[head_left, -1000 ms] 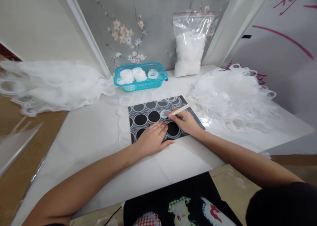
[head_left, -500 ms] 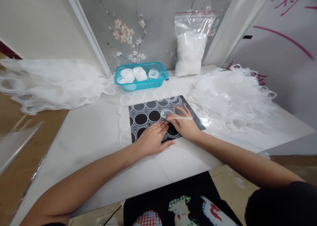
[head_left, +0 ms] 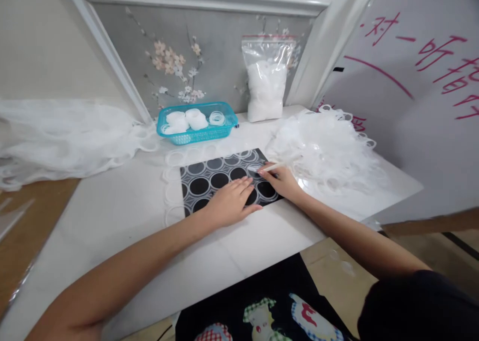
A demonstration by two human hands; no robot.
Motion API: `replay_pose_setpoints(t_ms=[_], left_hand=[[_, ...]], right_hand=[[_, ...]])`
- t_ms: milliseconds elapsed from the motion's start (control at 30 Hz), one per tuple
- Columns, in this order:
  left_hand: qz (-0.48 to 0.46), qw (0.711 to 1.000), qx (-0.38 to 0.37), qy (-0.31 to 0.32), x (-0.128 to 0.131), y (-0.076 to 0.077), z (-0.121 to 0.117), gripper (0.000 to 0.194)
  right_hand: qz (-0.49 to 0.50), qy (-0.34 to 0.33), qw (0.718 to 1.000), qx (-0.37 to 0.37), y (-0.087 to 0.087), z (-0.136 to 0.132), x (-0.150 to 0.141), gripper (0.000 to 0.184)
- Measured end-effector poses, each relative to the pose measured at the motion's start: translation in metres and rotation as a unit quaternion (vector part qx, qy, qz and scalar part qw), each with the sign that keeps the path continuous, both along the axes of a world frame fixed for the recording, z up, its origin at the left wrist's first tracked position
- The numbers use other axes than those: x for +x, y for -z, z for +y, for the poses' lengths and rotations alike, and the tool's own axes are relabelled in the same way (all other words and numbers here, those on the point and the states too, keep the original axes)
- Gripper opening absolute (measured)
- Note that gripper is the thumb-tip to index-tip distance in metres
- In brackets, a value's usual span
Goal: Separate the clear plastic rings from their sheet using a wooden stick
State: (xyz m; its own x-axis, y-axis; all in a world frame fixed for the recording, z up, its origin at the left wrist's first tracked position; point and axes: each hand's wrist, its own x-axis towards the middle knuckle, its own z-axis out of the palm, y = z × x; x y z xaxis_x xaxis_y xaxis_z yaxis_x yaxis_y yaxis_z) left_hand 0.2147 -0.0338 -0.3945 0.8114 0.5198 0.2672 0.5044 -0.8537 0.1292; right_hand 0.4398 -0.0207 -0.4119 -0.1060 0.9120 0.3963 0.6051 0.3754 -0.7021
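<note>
From afar I make out a black mat (head_left: 219, 180), a translucent sheet (head_left: 214, 164) patterned with pale rings, a white desk (head_left: 129, 221), a turquoise basket (head_left: 194, 136), a red-edged clear bag (head_left: 266, 89), and pink-and-white blossoms (head_left: 168, 58) on a grey panel (head_left: 220, 42)

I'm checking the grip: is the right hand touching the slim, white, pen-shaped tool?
Touching. The head view shows the right hand holding the slim, white, pen-shaped tool in its fingers.

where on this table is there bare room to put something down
The table looks bare left of the ringed sheet, beyond the left forearm, and between that and the right forearm, near the front edge. Crowded: the back, with the teal basket and clear bag, and the right, under the white pile.
</note>
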Motion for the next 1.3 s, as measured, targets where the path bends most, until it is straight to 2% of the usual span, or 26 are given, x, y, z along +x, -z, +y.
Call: replay_pose_setpoints(t_ms=[100, 200, 600, 1133, 1300], left_hand=[[0.052, 0.999, -0.008, 0.011, 0.014, 0.009, 0.002, 0.071], [0.072, 0.997, -0.014, -0.005, 0.02, 0.015, 0.002, 0.074], [0.07, 0.997, -0.028, -0.008, 0.018, 0.011, -0.001, 0.073], [0.064, 0.997, -0.035, -0.007, 0.017, 0.013, -0.001, 0.075], [0.052, 0.998, -0.043, -0.008, 0.017, 0.015, -0.002, 0.075]], right_hand=[[0.056, 0.006, 0.996, -0.066, 0.011, -0.005, -0.003, 0.031], [0.07, 0.018, 0.993, -0.088, 0.014, -0.001, -0.001, 0.032], [0.039, -0.016, 0.998, -0.035, 0.01, -0.004, -0.002, 0.03], [0.05, 0.022, 0.997, -0.057, 0.018, -0.001, 0.002, 0.033], [0.001, 0.02, 0.999, -0.043, 0.017, -0.009, -0.002, 0.029]])
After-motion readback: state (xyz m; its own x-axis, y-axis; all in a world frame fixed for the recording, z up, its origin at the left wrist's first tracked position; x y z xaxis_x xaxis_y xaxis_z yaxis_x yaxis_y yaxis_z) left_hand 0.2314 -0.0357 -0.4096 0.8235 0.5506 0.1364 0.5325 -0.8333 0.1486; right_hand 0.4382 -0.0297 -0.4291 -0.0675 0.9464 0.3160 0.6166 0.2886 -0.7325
